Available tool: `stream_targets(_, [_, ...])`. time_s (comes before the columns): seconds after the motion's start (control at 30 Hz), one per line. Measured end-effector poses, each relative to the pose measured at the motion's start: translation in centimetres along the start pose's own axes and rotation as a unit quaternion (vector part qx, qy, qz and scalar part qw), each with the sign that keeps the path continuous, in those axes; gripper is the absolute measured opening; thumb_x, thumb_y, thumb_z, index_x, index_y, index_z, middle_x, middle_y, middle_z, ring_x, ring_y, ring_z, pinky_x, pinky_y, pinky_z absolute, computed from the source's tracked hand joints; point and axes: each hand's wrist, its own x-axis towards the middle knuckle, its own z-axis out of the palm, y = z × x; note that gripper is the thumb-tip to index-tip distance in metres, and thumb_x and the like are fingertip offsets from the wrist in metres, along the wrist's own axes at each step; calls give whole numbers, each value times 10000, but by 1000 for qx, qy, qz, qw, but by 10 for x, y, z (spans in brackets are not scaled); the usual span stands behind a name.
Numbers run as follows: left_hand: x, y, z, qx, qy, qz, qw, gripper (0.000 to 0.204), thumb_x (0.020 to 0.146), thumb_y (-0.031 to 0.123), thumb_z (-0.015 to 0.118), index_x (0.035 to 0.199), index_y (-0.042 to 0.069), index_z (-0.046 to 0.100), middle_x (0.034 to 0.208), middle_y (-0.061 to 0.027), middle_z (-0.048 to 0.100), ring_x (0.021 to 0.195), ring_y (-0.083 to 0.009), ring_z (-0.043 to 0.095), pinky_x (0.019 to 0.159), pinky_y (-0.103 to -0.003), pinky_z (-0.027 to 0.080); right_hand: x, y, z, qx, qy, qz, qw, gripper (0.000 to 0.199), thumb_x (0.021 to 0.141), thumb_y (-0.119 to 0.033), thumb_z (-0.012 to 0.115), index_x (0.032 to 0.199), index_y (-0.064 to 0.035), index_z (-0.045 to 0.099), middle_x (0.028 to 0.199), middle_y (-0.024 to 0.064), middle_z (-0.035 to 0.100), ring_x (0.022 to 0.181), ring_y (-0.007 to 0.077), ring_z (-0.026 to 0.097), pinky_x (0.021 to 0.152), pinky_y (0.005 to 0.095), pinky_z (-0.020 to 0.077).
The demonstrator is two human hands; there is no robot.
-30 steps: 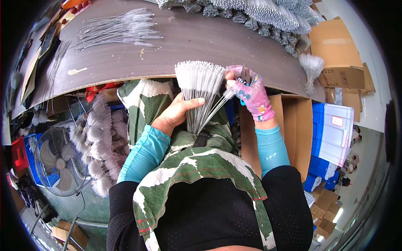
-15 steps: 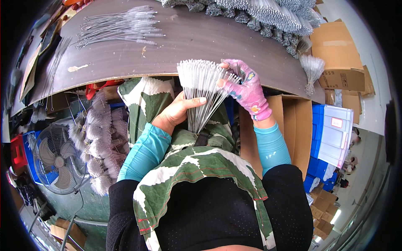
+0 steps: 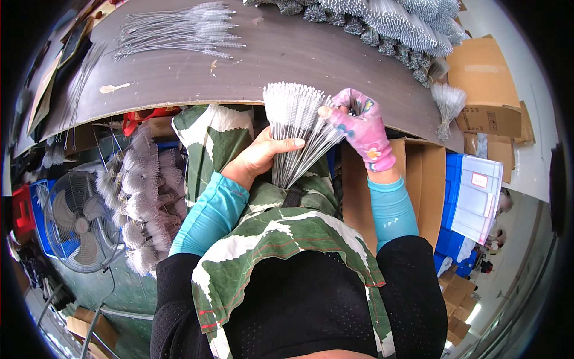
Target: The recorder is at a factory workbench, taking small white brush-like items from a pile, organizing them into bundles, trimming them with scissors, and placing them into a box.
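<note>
Near the desk's front edge [image 3: 227, 100], the left hand [image 3: 254, 157] clamps brushes [image 3: 292, 116] between its fingers, probably to bunch them; the gloved right hand [image 3: 365, 128] curls fingers alongside, grip unclear.

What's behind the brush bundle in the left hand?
Past the brush bundle, camouflage cloth shows around its lower end and the table beyond its tips. The left hand has its thumb across the front; its other fingers, and whatever lies directly behind the bundle, are covered.

No readable text, even on bin label [image 3: 479, 180]
</note>
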Motion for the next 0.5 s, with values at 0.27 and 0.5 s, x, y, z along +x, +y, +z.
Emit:
stream_targets(0.27, [-2, 0, -2, 16, 26, 7, 1000, 464, 749, 104, 720, 1162, -1, 534, 1042, -64, 612, 952, -166, 579, 881, -312, 449, 0, 15, -20, -133, 61, -27, 989, 305, 735, 53, 645, 1027, -25, 603, 940, 19, 597, 855, 97, 556, 778, 242, 470])
stream_targets(0.5, [0, 3, -2, -1, 16, 7, 1000, 433, 768, 99, 703, 1156, -8, 542, 1016, -76, 627, 923, -168, 599, 852, -317, 473, -1, -4, -7, -36, 34, 1, 999, 204, 774, 19, 659, 961, -12, 584, 880, 5, 590, 838, 85, 561, 762, 237, 476])
